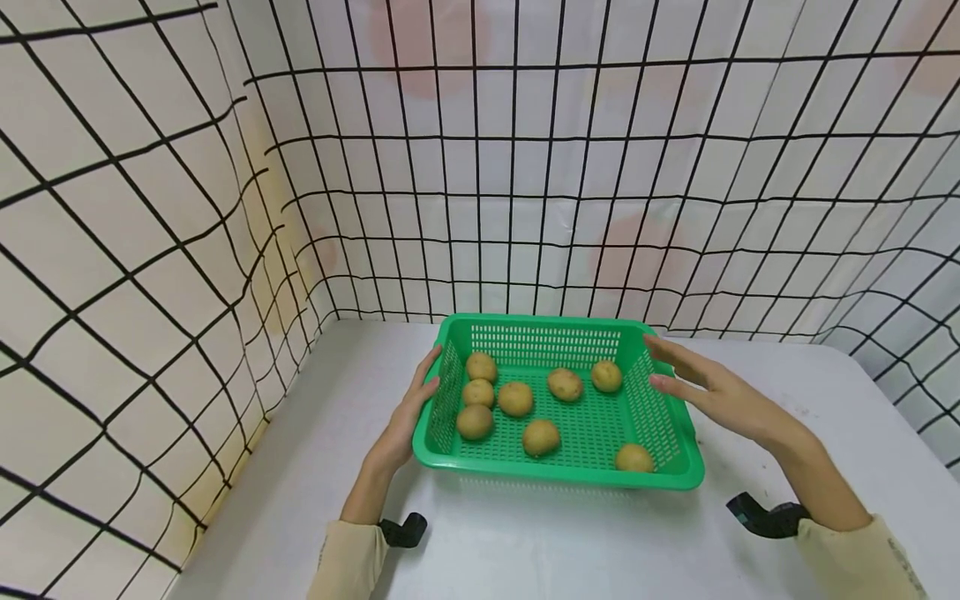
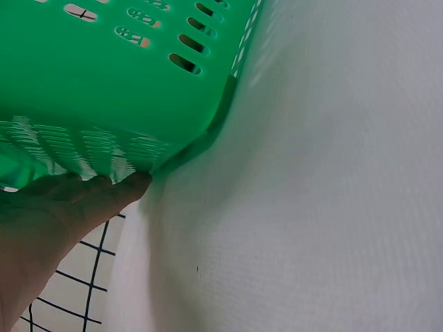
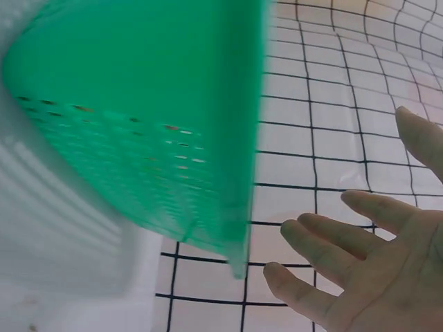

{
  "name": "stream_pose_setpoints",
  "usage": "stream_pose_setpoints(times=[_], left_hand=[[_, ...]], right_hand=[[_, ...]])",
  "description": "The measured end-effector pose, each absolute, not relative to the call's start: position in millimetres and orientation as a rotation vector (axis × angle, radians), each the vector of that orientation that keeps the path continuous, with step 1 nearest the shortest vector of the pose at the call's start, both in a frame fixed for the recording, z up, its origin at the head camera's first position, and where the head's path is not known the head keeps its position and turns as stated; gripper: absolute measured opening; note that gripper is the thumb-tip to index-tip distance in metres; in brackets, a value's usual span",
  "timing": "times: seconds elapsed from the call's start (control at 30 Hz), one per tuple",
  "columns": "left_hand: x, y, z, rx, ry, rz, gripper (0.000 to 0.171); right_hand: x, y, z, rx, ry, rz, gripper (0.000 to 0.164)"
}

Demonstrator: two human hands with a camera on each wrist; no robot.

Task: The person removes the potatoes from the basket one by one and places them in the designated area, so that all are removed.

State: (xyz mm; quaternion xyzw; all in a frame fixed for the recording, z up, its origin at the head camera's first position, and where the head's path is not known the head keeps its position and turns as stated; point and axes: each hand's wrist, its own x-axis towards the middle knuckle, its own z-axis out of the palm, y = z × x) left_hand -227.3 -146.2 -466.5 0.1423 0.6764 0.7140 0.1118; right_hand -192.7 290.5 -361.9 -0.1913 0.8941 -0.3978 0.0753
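Note:
A green plastic basket [image 1: 570, 473] with slotted walls stands on the white table, and several potatoes [image 1: 515, 399] lie on its floor. Most of them gather toward the left end; a single potato [image 1: 634, 458] sits in the near right corner. My left hand [image 1: 405, 412] is at the basket's left side, its extended fingers [image 2: 104, 197] against the outer wall and the thumb by the rim. At the right end, my right hand [image 1: 723, 400] has its fingers spread and holds nothing. In the right wrist view its fingertips stand apart from the basket wall.
Black grid netting [image 1: 513, 167] rises behind the table and along both sides, with pale sheeting behind it. The white table [image 1: 300, 467] extends around the basket. Black wrist devices [image 1: 765, 517] sit at both beige cuffs.

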Motion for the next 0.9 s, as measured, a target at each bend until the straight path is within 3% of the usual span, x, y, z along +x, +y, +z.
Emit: stream_pose_setpoints(times=[0.4,0.9], left_hand=[[-227.8,-146.4,-467.6,0.426,1.99,2.098,0.057],[-226.7,-146.3,-467.5,0.423,1.995,2.095,0.057]], right_hand=[[-211.2,282.2,-342.4,-0.587,2.65,-1.24,0.067],[-244.1,258.4,-347.9,-0.626,2.585,-1.29,0.067]])
